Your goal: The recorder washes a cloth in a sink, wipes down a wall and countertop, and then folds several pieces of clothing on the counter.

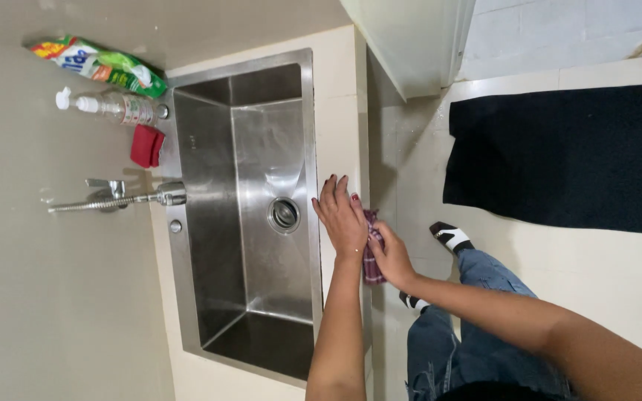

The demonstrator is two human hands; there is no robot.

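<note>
Cloth: a small dark red checked cloth (371, 256), crumpled, lying on the pale counter edge (336, 111) in front of the sink; only part of it shows between and under the two hands.
Left hand: the left hand (342, 217) lies flat on the counter edge, palm down, fingers straight and slightly spread, pointing along the sink rim; its heel touches the cloth.
Right hand: the right hand (391, 256) has its fingers curled and closed around the cloth, bunching it against the counter edge.
Sink: a deep steel sink (209, 223) with a round drain (284, 215) in its floor; nothing lies in the basin.
Tap: a steel tap (124, 197) juts over the back rim.
Behind the sink: a clear pump bottle (109, 105), a green and orange pouch (102, 67) and a red sponge (146, 145) lie by the wall.
Floor: a black mat (559, 148) lies on pale tiles.
</note>
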